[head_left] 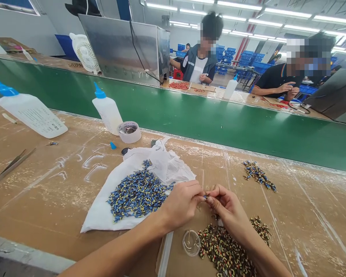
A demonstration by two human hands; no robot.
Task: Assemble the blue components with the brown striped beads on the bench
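Forearms (123,246) are best held steady as a tiny blue piece (204,197) is pinched in the narrow fingertip grip of the left hand (183,202) and right hand (229,207), over the tabletop (320,204) beside the blue-and-yellow pile (138,192) and beyond the dark-and-yellow heap (225,250), with only light pressure applied.

Strip lights (287,13) overhead — lit; pale wall (20,26) at left.
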